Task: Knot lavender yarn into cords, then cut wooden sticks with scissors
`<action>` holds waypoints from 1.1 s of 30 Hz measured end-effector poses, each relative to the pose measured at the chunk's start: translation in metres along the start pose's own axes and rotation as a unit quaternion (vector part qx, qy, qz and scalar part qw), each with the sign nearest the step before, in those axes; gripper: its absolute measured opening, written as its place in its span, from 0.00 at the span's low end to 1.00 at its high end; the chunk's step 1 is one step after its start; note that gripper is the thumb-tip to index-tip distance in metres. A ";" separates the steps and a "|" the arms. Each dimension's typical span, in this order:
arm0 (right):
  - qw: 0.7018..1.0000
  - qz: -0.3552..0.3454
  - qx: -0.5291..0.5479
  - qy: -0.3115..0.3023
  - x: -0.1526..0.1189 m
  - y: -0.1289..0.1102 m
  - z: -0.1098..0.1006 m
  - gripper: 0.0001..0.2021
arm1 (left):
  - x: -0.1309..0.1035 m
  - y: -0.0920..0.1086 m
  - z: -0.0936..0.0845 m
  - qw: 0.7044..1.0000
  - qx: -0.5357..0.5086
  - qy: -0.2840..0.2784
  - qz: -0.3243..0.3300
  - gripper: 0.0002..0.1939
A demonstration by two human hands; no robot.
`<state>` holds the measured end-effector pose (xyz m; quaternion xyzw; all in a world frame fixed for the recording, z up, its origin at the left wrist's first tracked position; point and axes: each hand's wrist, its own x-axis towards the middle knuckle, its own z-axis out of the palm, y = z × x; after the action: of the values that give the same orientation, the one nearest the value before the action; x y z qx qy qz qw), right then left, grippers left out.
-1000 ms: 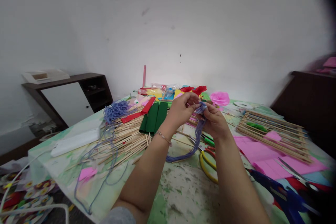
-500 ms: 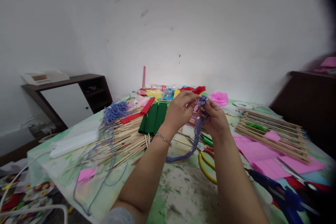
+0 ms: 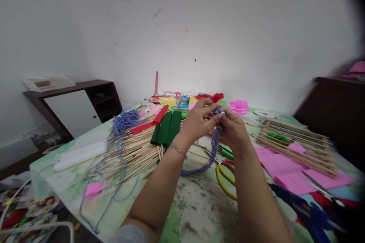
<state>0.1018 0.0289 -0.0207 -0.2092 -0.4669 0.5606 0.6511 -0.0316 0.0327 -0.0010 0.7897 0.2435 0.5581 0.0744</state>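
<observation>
Head view: the left hand (image 3: pixel 201 118) and right hand (image 3: pixel 235 131) both pinch the top of a purple yarn bundle (image 3: pixel 214 148) above the table (image 3: pixel 199 209). That end looks already gathered into a cluster; the strands below seem unworked, curving down past the scissors (image 3: pixel 218 176). Whether the cluster is secured, I cannot tell.
</observation>
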 end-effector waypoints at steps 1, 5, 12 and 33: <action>1.000 0.002 -0.003 -0.005 0.000 0.000 0.001 0.15 | 0.000 0.001 -0.001 1.000 -0.010 -0.007 -0.011 0.13; 1.000 0.010 -0.010 -0.001 -0.001 -0.001 0.005 0.15 | 0.002 0.003 -0.003 0.997 -0.060 -0.004 -0.051 0.17; 0.998 -0.001 -0.031 0.051 -0.001 -0.002 0.011 0.16 | 0.002 0.001 -0.004 0.985 -0.038 0.137 -0.095 0.11; 0.983 -0.122 -0.101 0.092 0.003 0.005 0.002 0.11 | 0.002 0.000 -0.002 0.999 0.019 -0.019 -0.019 0.09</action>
<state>0.0972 0.0330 -0.0225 -0.2659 -0.4814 0.4056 0.7301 -0.0328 0.0333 0.0016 0.7969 0.2678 0.5364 0.0745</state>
